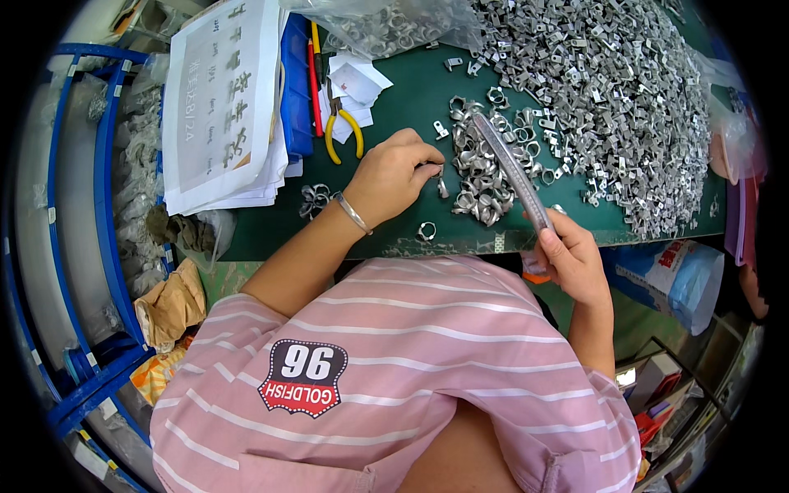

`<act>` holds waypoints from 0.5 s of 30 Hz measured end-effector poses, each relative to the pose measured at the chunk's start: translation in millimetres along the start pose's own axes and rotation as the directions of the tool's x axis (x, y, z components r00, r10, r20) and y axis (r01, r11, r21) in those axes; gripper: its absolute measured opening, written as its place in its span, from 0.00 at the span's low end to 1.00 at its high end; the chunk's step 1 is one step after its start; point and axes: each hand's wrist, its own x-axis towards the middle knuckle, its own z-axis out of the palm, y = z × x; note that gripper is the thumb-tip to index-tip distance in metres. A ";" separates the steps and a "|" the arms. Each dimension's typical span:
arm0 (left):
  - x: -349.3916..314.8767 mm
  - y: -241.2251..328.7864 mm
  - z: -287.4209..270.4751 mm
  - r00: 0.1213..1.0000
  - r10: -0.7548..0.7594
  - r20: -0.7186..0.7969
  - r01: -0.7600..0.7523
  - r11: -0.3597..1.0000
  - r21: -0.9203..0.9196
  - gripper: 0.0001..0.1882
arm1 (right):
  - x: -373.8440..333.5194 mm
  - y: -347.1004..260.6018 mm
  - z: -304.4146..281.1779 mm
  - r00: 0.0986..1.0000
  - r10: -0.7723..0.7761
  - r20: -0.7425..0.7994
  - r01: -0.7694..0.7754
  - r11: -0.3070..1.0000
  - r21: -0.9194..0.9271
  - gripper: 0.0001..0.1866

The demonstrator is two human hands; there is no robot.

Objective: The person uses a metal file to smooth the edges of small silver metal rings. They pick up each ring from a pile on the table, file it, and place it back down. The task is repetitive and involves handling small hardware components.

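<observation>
My left hand point(393, 179), with a bracelet on its wrist, has thumb and forefinger pinched on a small silvery metal clip point(444, 188) just above the green tabletop. My right hand point(575, 256) is closed round the near end of a long, flat grey bar point(518, 171), which slants up to the left over a pile of ring-shaped metal clips point(485, 195). The bar's exact kind is not clear. A single ring clip point(426, 231) lies near the table edge, and several more clips point(314, 199) sit beside my left forearm.
A large heap of small metal tabs point(625, 107) covers the table's right side. Yellow-handled pliers point(343, 131), a red pen point(316, 99) and paper scraps lie at the back left, beside a blue bin point(297, 90) and printed sheets point(218, 107). Blue shelving point(105, 189) stands left.
</observation>
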 end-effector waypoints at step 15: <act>7.7 -3.6 -15.3 0.988 -0.136 -0.073 0.121 0.977 -0.177 0.08 | 1.7 5.0 3.5 0.999 -0.033 -0.019 0.031 0.997 -0.064 0.20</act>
